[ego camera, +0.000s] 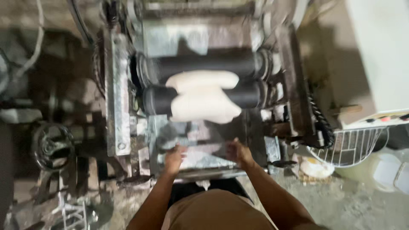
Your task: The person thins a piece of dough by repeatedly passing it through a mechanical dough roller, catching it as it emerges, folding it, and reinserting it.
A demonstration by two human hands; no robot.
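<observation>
Dim workshop w/ gritty concrete floor (362, 204). White cabinet (379, 55) at right, wire basket (349, 147) below it, dark handwheel (51, 147) at left. Light patchy.

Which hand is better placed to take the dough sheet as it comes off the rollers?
Probably right. The right hand sits just below the dough sheet's lower edge; the left hand is slightly lower and off to its side.

Setting: small bakery or dough-processing workshop, industrial rather than domestic. Evidence: heavy metal roller machine (200, 85) with two dark rollers (204, 64) carrying a pale sheet of dough (204, 96); worn steel feed tray (200, 157); iron handwheel (52, 146) at the left; white mixer cabinet (379, 55) with wire bowl guard (347, 147) at the right; rough, flour-dusted concrete floor (349, 204).
</observation>
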